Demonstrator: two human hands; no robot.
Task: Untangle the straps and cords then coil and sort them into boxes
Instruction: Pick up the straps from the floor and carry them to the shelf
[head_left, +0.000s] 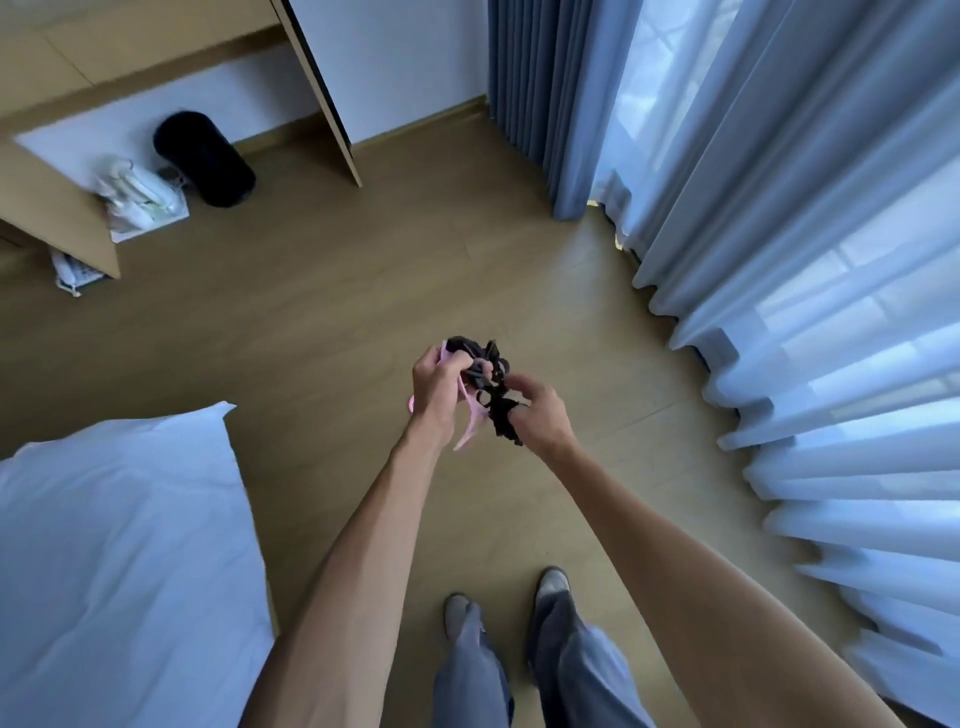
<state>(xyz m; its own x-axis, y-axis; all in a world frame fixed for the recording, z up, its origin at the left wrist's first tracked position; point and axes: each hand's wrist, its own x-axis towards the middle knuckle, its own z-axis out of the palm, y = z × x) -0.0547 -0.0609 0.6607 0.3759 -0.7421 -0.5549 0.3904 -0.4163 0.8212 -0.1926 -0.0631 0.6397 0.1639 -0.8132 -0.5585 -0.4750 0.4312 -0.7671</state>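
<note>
Two hands hold one tangled bundle (485, 379) in the air above the wooden floor (337, 322), in front of the standing person. The bundle is a knot of black straps or cords with a pale pink strap (470, 415) wound through it; the pink one loops round the left side of the clump and its free end hangs down below the hands. Which black pieces are straps and which are cords cannot be told at this size.

The left hand (439, 387) has its fingers curled round the upper left part of the bundle, where the pink strap passes. The right hand (537, 410) pinches the lower black part between thumb and fingertips, a short black tail hanging beneath it. Both hands are close together, joined by the tangle.

Under the light wooden surface (57, 218) at upper left stands a black round bin (208, 158), tilted in the wide view; its contents cannot be seen. Beside it sits a clear bag (137, 200) holding whitish items too blurred to name.

A white bed (119, 545) lies at lower left, and blue curtains (779, 234) hang along the right. The person's grey shoes (550, 584) and blue trousers show below.
</note>
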